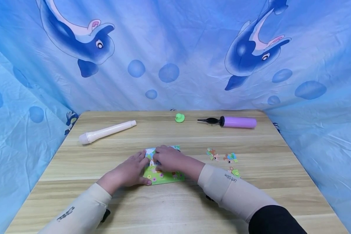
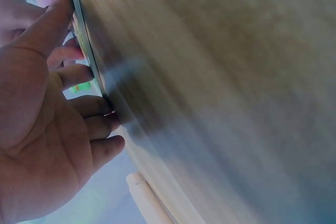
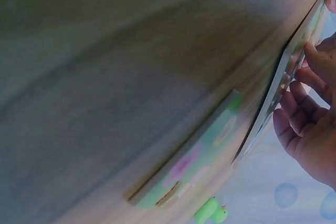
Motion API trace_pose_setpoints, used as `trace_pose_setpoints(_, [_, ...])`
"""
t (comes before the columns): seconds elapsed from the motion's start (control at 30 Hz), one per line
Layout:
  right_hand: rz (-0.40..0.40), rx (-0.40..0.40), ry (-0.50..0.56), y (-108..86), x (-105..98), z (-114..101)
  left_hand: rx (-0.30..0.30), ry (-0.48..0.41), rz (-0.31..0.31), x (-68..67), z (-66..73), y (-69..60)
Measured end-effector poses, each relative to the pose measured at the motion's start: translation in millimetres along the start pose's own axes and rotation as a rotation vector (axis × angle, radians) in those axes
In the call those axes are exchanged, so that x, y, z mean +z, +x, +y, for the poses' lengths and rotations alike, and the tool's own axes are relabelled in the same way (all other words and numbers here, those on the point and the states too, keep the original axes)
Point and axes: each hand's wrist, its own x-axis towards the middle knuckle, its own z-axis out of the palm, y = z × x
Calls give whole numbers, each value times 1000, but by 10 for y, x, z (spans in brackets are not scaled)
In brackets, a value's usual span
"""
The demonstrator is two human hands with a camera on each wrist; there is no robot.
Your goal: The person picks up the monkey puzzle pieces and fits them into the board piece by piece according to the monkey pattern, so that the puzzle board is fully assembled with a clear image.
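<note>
A colourful jigsaw puzzle board (image 1: 163, 179) with a green lower part and printed flowers lies flat on the wooden table. My left hand (image 1: 132, 170) rests along its left side, thumb by the near corner and fingers spread at the far left. Over the middle of the board, my right hand (image 1: 171, 159) touches the picture with its fingertips. In the right wrist view, its thumb and fingers (image 3: 315, 59) meet the board's surface; no piece can be made out between them. Loose puzzle pieces (image 1: 213, 155) lie to the right of the board, one partly behind the right forearm.
Toward the back of the table (image 1: 158, 133) stands a small green duck (image 1: 179, 118). A white stick with a rounded head (image 1: 108, 131) lies at the back left, a purple hand pump (image 1: 239, 122) at the back right. A blue dolphin-print curtain (image 1: 175, 48) surrounds the table.
</note>
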Motion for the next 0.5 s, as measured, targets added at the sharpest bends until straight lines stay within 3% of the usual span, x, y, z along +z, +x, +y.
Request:
trace_pose_setpoints(0.13, [-1,-16,14,-1,-19,16,-8,7,-9,-21,-9,5])
trace_pose_setpoints(0.27, [13,-51,94,-52,-52,95,-9,-2,-7,-28,-10,14])
trace_pose_setpoints(0.4, [69,-66,170,-170,-122,258,-20,-13,8,-13,-7,25])
trace_pose_setpoints(0.5, [115,-33,206,-314,-181,432,-40,-33,17,-2,-3,21])
